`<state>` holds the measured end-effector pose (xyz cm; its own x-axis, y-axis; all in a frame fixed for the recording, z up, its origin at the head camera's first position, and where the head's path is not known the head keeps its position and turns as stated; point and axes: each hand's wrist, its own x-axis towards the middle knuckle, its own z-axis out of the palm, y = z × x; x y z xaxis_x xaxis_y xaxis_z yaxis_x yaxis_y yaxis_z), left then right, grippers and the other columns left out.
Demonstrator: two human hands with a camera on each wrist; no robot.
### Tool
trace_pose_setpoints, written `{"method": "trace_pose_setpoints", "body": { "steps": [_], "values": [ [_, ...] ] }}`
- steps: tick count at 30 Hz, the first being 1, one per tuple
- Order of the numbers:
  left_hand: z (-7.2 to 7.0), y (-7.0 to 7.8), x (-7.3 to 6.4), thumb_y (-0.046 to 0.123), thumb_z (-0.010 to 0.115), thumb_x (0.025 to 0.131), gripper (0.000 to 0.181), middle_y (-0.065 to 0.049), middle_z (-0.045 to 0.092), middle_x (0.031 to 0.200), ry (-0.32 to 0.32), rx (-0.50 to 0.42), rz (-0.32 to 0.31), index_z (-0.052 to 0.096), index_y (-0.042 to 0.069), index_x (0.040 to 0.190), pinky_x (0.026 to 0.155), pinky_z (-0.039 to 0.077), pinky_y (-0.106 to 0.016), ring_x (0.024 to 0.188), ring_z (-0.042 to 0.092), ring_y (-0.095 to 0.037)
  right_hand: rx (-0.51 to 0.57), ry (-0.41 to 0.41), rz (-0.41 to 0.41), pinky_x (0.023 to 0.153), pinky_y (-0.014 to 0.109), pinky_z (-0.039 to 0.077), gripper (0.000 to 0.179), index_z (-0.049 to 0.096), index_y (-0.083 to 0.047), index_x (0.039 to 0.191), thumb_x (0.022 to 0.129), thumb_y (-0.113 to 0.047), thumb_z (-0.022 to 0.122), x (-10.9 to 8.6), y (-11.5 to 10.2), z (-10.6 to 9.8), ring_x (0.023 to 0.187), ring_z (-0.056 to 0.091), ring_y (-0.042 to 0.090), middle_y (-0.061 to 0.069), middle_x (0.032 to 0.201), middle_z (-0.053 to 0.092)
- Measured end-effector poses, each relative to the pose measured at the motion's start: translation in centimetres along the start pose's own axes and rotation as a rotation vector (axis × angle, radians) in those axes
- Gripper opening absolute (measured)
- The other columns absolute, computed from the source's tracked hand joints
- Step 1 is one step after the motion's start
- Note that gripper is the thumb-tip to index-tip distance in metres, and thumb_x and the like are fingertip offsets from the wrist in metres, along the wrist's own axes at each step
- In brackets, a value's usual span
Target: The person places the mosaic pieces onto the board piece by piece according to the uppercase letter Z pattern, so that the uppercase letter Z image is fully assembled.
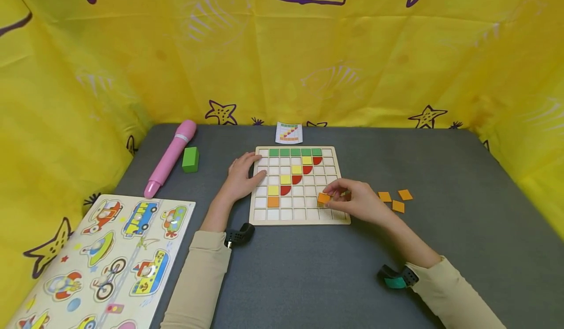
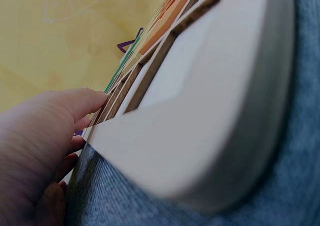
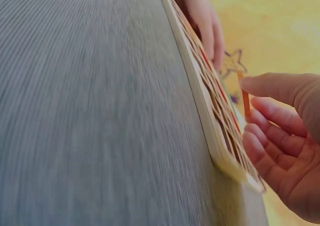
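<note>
A wooden grid board (image 1: 301, 223) lies on the table, with green squares along its back row. Below them yellow squares and red quarter-round tiles step down to the left, and one orange tile (image 1: 273, 201) sits in the row near the front. My right hand (image 1: 359, 200) pinches an orange square tile (image 1: 323, 199) between thumb and fingers, above the board's right part; the right wrist view shows this tile (image 3: 244, 95) edge-on. My left hand (image 1: 241, 177) rests along the board's left edge, its thumb on the frame in the left wrist view.
Right of the board lie several loose orange tiles (image 1: 398, 206). Behind it is a small pattern card (image 1: 289, 133). At the left are a pink microphone-like stick (image 1: 169, 160), a green block (image 1: 191, 160) and a vehicle picture puzzle (image 1: 128, 246). A yellow curtain (image 1: 282, 59) surrounds the table.
</note>
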<state>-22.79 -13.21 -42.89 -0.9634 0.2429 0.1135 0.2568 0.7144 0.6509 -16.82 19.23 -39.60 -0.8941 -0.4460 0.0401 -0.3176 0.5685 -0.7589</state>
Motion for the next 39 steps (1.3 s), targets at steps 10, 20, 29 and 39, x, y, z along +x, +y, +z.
{"method": "trace_pose_setpoints", "body": {
  "steps": [10,20,29,39],
  "values": [
    [0.1,0.1,0.1,0.028,0.059,0.096,0.054,-0.021,0.035,0.152,-0.004,-0.008,0.000,0.048,0.002,0.142,0.116,0.007,-0.053,0.143,0.024,-0.035,0.034,-0.047,-0.107,0.072,0.027,0.052,0.017,0.070,-0.012,0.094,0.081,-0.013,0.080,2.3,-1.9,3.1,0.078,0.057,0.015,-0.005,0.082,0.062],
    [0.1,0.3,0.0,0.027,0.059,0.096,0.054,-0.021,0.035,0.151,-0.004,-0.005,-0.004,0.048,0.002,0.142,0.116,0.007,-0.054,0.143,0.024,-0.036,-0.091,-0.027,-0.234,0.070,0.027,0.052,0.014,0.070,-0.010,0.087,0.080,-0.014,0.081,3.7,-3.4,5.1,0.076,0.059,0.016,-0.003,0.080,0.063],
    [0.1,0.2,0.0,0.027,0.058,0.096,0.054,-0.022,0.035,0.151,-0.004,-0.008,0.000,0.048,0.001,0.142,0.116,0.007,-0.054,0.143,0.024,-0.035,-0.168,-0.022,-0.257,0.067,0.025,0.047,0.013,0.069,-0.012,0.087,0.081,-0.015,0.080,4.3,-3.6,5.9,0.074,0.056,0.015,-0.002,0.080,0.063],
    [-0.1,0.2,0.0,0.027,0.058,0.096,0.054,-0.022,0.036,0.151,-0.004,-0.004,0.004,0.048,0.001,0.142,0.116,0.007,-0.054,0.143,0.024,-0.035,-0.169,-0.016,-0.265,0.067,0.024,0.047,0.013,0.070,-0.011,0.091,0.082,-0.015,0.079,4.4,-3.7,6.1,0.074,0.056,0.015,-0.001,0.082,0.064]
  ]
}}
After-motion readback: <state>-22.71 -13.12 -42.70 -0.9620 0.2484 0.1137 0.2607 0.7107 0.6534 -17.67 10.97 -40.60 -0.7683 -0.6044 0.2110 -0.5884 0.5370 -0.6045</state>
